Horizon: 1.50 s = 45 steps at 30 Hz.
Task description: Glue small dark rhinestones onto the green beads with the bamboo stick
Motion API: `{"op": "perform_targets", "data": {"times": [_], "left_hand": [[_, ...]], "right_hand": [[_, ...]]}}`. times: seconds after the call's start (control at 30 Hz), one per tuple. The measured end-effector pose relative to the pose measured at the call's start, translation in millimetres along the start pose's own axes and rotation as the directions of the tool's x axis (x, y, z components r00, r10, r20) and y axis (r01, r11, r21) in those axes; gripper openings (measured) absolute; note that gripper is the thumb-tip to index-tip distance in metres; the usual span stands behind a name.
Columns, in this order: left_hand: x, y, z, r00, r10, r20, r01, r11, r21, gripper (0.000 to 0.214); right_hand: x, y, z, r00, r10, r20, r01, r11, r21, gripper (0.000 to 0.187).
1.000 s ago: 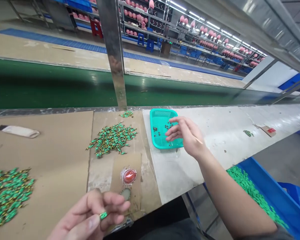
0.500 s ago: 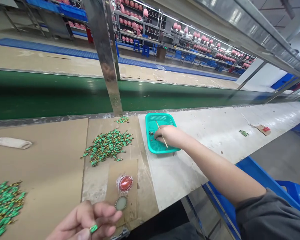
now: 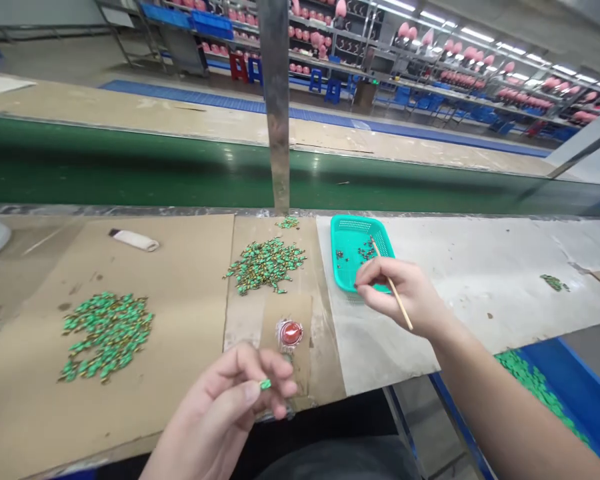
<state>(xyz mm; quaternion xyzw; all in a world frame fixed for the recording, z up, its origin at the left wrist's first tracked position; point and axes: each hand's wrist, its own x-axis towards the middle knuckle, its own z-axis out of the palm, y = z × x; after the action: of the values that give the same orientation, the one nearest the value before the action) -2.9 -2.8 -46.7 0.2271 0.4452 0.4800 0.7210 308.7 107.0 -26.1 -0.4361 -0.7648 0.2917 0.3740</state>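
Green wrapped piece (image 3: 265,384), small, partly hidden by left hand (image 3: 220,407)

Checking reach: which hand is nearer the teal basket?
Right. The right hand, pinching a thin wooden stick, overlaps the near edge of the teal plastic basket. The left hand, holding a small green piece, is farther off, down-left of it.

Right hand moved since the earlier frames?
Yes. Against the basket, the right hand has drawn back toward the wearer, from over the basket's middle to its near right corner.
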Motion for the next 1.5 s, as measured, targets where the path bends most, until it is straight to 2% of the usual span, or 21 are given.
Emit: {"op": "perform_targets", "data": {"times": [0.13, 0.27, 0.33, 0.53, 0.73, 1.07, 1.3, 1.5], "left_hand": [[2, -4, 11.5, 0.999, 0.023, 0.047, -0.023, 1.000, 0.000, 0.022], [7, -12, 18.8, 0.987, -0.003, 0.162, -0.005, 0.999, 0.045, 0.018], [8, -14, 23.9, 0.980, -0.003, 0.197, -0.007, 0.999, 0.053, 0.018], [4, -20, 33.1, 0.979, -0.004, 0.203, -0.012, 0.997, 0.078, 0.022], [2, -22, 31.5, 0.980, -0.014, 0.199, -0.001, 0.997, 0.079, 0.027], [-5, -16, 40.7, 0.992, -0.007, 0.129, -0.018, 0.981, 0.192, 0.023], [-10, -14, 41.1, 0.996, 0.036, 0.082, -0.060, 0.946, 0.317, 0.020], [-13, -13, 45.8, 0.993, 0.105, 0.056, -0.118, 0.927, 0.356, 0.020]], "right_hand": [[-27, -31, 24, 0.995, -0.079, -0.055, 0.088, 0.976, 0.200, 0.018], [-41, -47, 46, 0.992, -0.112, -0.055, 0.123, 0.948, 0.292, 0.019], [-47, -52, 52, 0.991, -0.127, -0.049, 0.136, 0.937, 0.322, 0.023], [-54, -64, 56, 0.986, -0.158, -0.058, 0.169, 0.931, 0.324, 0.032], [-55, -72, 57, 0.975, -0.218, -0.037, 0.220, 0.942, 0.255, 0.033], [-60, -79, 51, 0.931, -0.365, 0.034, 0.365, 0.931, -0.006, 0.030], [-59, -82, 50, 0.930, -0.363, 0.051, 0.366, 0.929, -0.050, 0.030], [-62, -82, 50, 0.934, -0.352, 0.062, 0.356, 0.931, -0.082, 0.031]]}}
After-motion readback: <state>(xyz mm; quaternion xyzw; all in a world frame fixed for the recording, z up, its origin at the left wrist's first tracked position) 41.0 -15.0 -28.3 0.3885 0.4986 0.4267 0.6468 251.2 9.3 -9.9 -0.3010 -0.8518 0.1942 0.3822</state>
